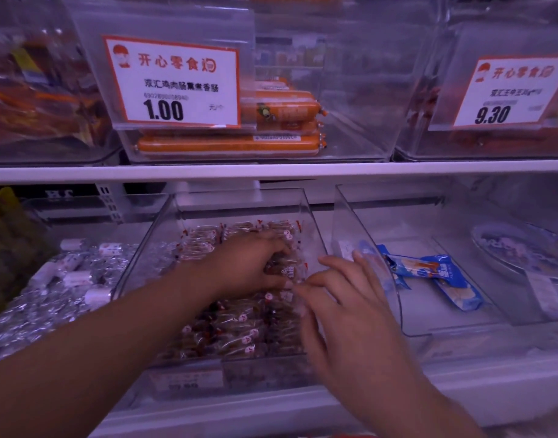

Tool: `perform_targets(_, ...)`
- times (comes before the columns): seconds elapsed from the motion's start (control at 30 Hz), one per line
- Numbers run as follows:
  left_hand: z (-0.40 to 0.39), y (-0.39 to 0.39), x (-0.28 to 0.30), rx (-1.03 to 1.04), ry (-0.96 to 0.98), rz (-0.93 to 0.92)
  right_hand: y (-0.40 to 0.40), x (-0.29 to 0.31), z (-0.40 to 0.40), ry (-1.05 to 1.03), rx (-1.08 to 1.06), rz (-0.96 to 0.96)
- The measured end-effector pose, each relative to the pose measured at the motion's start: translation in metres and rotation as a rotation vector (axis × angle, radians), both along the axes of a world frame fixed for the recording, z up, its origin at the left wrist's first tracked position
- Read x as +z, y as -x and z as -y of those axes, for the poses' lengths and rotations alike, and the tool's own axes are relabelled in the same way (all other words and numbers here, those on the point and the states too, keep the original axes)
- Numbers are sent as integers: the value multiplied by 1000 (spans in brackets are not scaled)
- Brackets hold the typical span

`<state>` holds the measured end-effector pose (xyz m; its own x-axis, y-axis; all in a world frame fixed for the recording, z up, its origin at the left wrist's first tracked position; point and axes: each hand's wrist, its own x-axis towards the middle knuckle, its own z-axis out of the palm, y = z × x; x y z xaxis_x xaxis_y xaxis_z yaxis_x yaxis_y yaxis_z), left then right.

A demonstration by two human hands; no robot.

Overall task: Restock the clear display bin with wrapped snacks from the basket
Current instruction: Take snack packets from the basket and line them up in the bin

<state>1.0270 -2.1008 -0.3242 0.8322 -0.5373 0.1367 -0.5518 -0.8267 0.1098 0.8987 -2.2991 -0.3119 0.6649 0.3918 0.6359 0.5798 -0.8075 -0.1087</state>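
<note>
A clear display bin [163,222] on the lower shelf holds several small clear-wrapped brown snacks [227,330]. My left hand [249,263] reaches into the bin from the left, and its fingers curl round a bunch of wrapped snacks [280,267] near the middle. Just right of it, my right hand [344,298] lies over the bin's right side with its fingers spread and relaxed, fingertips touching the snacks. The basket is out of view.
Left of the bin lies a bin of silver-wrapped candies [62,279]. Right of it, a clear bin [359,216] holds blue packets [442,276]. The upper shelf [271,170] carries a bin of orange sausages [280,115] and two price signs [176,83].
</note>
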Motion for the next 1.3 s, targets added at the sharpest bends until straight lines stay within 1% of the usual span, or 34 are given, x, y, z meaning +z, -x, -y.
perform_targets(0.1,-2,-3,-3,40,54,-15,-26,20,-4,364,-108,-161)
perform_targets(0.17,-3,-5,-3,48,91,-26,-49,32,-11,575,-92,-284)
perform_targets(0.23,-2,-7,-4,32,78,29,-72,38,-22,722,-70,-359)
perform_targets(0.3,-1,-8,-5,30,22,94,-90,42,-35,830,-80,-403)
perform_targets(0.37,-2,-11,-5,43,10,132,-104,43,-46,871,-91,-429)
perform_targets(0.4,-4,-12,-4,47,33,113,-109,42,-50,884,-95,-438)
perform_targets(0.5,-10,-18,5,63,105,-46,-117,36,-55,908,-109,-436)
perform_targets(0.57,-12,-23,11,81,78,-108,-119,32,-54,922,-122,-421)
perform_targets(0.63,-10,-25,16,89,39,-75,-120,31,-52,955,-158,-398)
perform_targets(0.7,-10,-25,17,97,61,-22,-121,32,-51,992,-160,-389)
perform_targets(0.83,-13,-23,15,142,109,70,-126,30,-50,940,-94,-423)
perform_targets(0.93,-14,-26,14,190,101,193,-134,29,-49,964,-85,-366)
perform_targets(1.0,-15,-28,13,228,151,212,-142,32,-52,965,-71,-330)
perform_targets(1.07,-18,-31,11,257,253,149,-150,35,-57,961,-71,-333)
perform_targets(1.13,-22,-32,10,268,323,28,-154,34,-61,993,-92,-313)
perform_targets(1.2,-22,-32,11,267,327,-76,-157,33,-62,1018,-104,-286)
perform_targets(1.3,-20,-30,12,234,299,-110,-155,30,-57,1016,-80,-257)
